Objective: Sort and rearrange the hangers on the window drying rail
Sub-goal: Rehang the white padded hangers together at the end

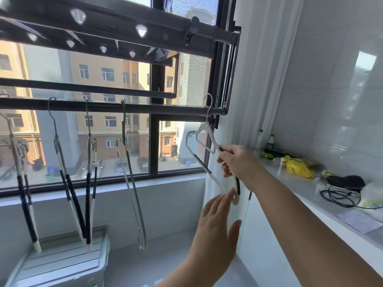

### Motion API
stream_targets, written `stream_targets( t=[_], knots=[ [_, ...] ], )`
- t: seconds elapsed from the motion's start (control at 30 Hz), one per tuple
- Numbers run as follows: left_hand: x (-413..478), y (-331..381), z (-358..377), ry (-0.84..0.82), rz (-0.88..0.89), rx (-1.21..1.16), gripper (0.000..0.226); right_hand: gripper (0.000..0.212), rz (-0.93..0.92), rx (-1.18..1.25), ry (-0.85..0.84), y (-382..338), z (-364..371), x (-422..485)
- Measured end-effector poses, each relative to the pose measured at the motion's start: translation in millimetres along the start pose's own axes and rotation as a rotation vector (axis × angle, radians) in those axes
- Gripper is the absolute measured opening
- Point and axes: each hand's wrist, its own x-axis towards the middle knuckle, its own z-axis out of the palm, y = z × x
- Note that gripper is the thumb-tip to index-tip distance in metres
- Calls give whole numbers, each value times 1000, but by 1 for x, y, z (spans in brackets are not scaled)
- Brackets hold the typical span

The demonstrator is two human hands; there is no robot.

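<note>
White plastic with black grip sleeves, the hanger [207, 129] you are handling sits at the far right end of the dark rail [145, 108], its metal hook over the bar just beside the end bracket and the window frame. Your right hand [238, 162] grips its right arm, fingers curled round the black sleeve, and the hanger is tilted with its lower corner swung toward you. Your left hand [217, 220] is below it, fingers straight and spread and holding nothing; its fingertips reach the hanger's lower corner, though you cannot tell whether they touch it. Four more hangers [123, 129] hang spaced out along the rail to the left, well apart from this one, all seen nearly edge-on. A white curtain [255, 79] falls right behind the hanger and your right hand, crowding that end of the rail, and a thin cord hangs against the wall just below your right wrist. Above, an upper rack [124, 23] with clear pegs juts out over the rail. To your right a table [306, 189] carries bottles [270, 139], a yellow bag [298, 166] and a black object with a cable [345, 181]. Under the left hangers stands a white slatted crate [68, 259].
</note>
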Motion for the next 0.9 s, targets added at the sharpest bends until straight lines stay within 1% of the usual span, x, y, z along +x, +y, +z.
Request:
stream_targets(
  t=[0.2,0.43,0.5,0.57,0.6,0.63,0.67,0.7,0.73,0.77,0.8,0.83,0.87,0.9],
  knots=[
    [-1,-8,7,-30,-50,21,57,19,19,-18,-54,7,9,-2],
    [-15,-7,2,-42,-129,-41,67,32,45,-88,-54,15,17,0],
    [-21,-1,-8,7,-151,-35,70,34,70,-91,-40,17,19,0],
    [-24,8,-26,89,-147,-13,73,32,87,-117,-36,17,20,-1],
    [-25,12,-38,147,-134,7,73,33,90,-179,-36,16,20,-2],
    [-24,14,-52,224,-112,36,69,35,86,-314,-37,15,20,-3],
    [-24,12,-66,320,-85,81,64,39,76,-515,-27,14,20,-4],
    [-24,7,-79,424,-63,139,60,43,50,-712,21,12,22,-6],
    [-23,2,-91,515,-63,191,58,45,-29,-834,103,9,25,-10],
    [-23,-3,-101,572,-92,223,58,44,-151,-857,189,3,32,-17],
    [-25,-8,-110,589,-145,229,60,40,-285,-801,254,-4,39,-24],
    [-27,-12,-114,572,-214,214,64,36,-389,-698,270,-10,48,-31],
    [-31,-17,-117,531,-287,195,68,33,-444,-586,222,-16,59,-38],
    [-35,-22,-116,479,-349,180,74,31,-453,-482,122,-20,71,-45]
  ],
)
